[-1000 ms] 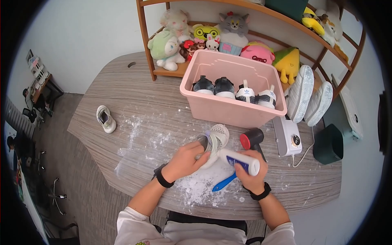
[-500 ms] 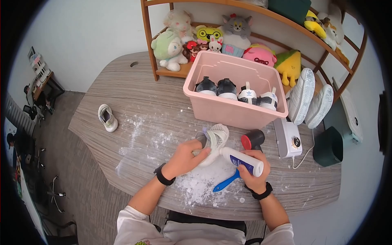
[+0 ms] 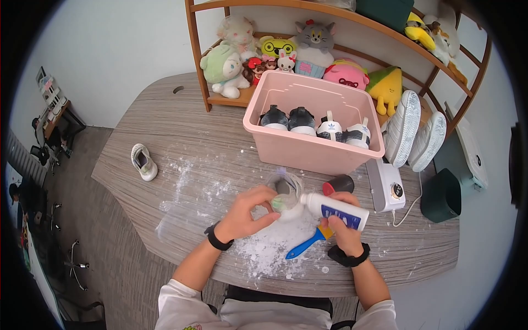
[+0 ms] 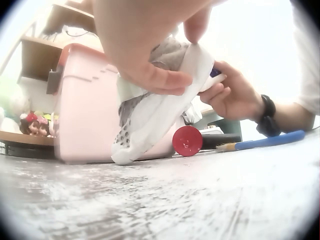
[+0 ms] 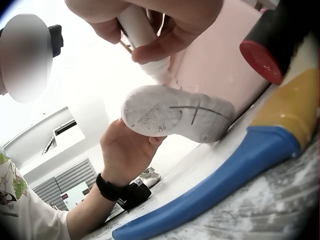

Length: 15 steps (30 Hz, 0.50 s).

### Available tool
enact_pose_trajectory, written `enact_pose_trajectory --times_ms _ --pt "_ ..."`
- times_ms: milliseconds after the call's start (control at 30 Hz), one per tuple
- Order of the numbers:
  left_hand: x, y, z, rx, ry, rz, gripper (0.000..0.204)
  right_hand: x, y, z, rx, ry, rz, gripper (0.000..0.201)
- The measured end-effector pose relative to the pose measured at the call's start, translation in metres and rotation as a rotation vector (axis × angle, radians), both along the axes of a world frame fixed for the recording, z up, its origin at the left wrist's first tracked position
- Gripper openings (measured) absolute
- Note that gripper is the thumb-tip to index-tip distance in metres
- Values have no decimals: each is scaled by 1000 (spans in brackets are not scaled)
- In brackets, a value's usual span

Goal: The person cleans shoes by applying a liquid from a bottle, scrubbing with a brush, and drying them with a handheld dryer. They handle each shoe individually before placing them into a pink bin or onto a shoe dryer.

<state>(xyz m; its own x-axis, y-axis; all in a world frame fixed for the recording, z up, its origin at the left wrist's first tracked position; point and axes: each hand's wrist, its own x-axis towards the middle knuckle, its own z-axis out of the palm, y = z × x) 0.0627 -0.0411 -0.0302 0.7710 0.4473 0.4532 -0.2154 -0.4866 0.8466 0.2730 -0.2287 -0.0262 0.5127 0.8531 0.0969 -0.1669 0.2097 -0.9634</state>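
Note:
A small white-and-grey shoe (image 3: pixel 291 187) is tilted over the powdery table, blurred in the head view. My left hand (image 3: pixel 250 212) grips it, thumb and fingers around its edge in the left wrist view. The right wrist view shows its white sole (image 5: pixel 165 112), marked with a dark cross-shaped line. My right hand (image 3: pixel 346 231) holds a white bottle (image 3: pixel 338 210) with a blue label, its narrow end pointed at the shoe. Below the right hand lies a blue-handled brush (image 3: pixel 305 246). Behind the bottle is a black hair-dryer-shaped tool (image 3: pixel 342 184) with a red end.
Another small shoe (image 3: pixel 144 162) stands at the left. A pink bin (image 3: pixel 308 154) holding several shoes is behind the hands. White shoes (image 3: pixel 400 132) lean at the right, beside a white box with a dial (image 3: pixel 388 184) and a dark green bin (image 3: pixel 441 195). Plush toys fill the shelf.
The shoe has turned and tipped in my left hand. My right hand and the bottle have shifted slightly right, the bottle lying flatter; the brush's yellow part now shows.

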Motion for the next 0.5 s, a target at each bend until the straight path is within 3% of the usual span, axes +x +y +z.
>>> enact_pose_trajectory --times_ms 133,233,367,400,467,500 --pt "2 -6 -1 147 20 47 29 -1 -3 -3 127 -159 100 46" --pt "7 -8 -11 292 -34 112 27 -1 -3 -5 -16 -195 -36 38" --pt "8 -10 -13 256 52 239 25 -7 1 -3 -69 -176 -80 35" --pt "8 -10 -12 234 57 282 24 -6 0 -3 -45 -235 -11 35" --pt "8 -9 -14 211 64 327 24 -5 4 1 95 -577 77 35" --pt "9 -7 -16 208 51 332 24 -9 5 4 95 -617 47 36"
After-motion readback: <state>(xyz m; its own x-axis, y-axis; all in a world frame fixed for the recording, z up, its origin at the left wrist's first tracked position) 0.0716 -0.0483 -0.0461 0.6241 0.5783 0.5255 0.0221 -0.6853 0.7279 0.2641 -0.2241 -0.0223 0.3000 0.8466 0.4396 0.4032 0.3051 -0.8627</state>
